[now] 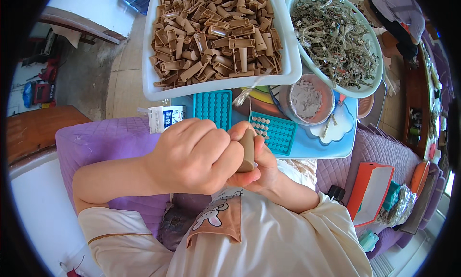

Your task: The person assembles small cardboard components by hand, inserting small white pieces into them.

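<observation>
Quilted purple sofa [103, 145] flanks the blue tabletop [331, 149]. White-and-blue carton [165, 119] bears printed lettering, not transcribed. Left hand [192, 154]: fingers curled into a fist against a brown cylindrical piece [247, 152], contents hidden. Brown shells [216, 36] heap the white tub [292, 75]; much appears left. Right hand [264, 169]: fingers gripping the piece. Teal tray [283, 135] is partly filled with pale discs [260, 124]; no finished pieces are distinguishable.

Casing [248, 154] between left hand [199, 149] and right hand [264, 162]. From casing: tub [192, 90], casing heap [216, 41] inside, twelve o'clock; basin [357, 89], strands [336, 41] inside, one o'clock; bowl [324, 113] on table [343, 147], two o'clock, behind nearer tray [283, 141] with pellets [261, 125]; second tray [211, 109], eleven o'clock; carton [163, 118], ten o'clock.
</observation>
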`<state>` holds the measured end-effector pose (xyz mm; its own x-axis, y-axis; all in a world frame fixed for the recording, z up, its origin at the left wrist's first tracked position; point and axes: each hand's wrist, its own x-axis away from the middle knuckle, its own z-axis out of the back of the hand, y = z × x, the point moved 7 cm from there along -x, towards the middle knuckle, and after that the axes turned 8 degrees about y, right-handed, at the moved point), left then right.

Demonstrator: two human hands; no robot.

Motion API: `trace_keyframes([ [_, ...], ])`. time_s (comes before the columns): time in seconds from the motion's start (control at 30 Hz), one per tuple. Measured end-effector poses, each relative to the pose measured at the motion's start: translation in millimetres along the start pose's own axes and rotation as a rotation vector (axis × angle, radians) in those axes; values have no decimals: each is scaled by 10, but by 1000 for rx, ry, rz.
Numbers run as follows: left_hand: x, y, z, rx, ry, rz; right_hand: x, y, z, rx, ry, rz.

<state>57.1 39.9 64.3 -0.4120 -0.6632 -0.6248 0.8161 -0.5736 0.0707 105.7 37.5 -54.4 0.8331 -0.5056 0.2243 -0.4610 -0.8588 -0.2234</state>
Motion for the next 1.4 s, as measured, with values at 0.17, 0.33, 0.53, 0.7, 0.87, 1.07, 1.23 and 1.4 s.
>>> trace_keyframes([
  [0.17, 44, -6, -57, 6, -61, -16, 22, 17, 9, -39, 23, -14],
  [0.33, 124, -58, -174, 169, -121, -6, 148, -6, 199, 102, 83, 42],
  [0.53, 440, -11, -601, 385, -524, 74, 952, -1187, 504, 893, 445, 789],
  [0.7, 721, 140, -759, 285, -715, -24, 1855, -2820, 937, 659, 800, 1542],
  [0.87, 687, 187, -838, 257, -706, -126, 1994, -4282, 2656, 1289, 1460, 969],
  [1.07, 918, 166, -869, 133, -776, -177, 1560, -4417, 1828, 1046, 1194, 1344],
  [1.23, 960, 58, -808, 82, -787, -164, 298, -3144, -88, 1615, 897, 1305],
  [1.4, 956, 38, -782, 18, -776, -168, -1078, -1813, -455, 1945, 150, 1012],
])
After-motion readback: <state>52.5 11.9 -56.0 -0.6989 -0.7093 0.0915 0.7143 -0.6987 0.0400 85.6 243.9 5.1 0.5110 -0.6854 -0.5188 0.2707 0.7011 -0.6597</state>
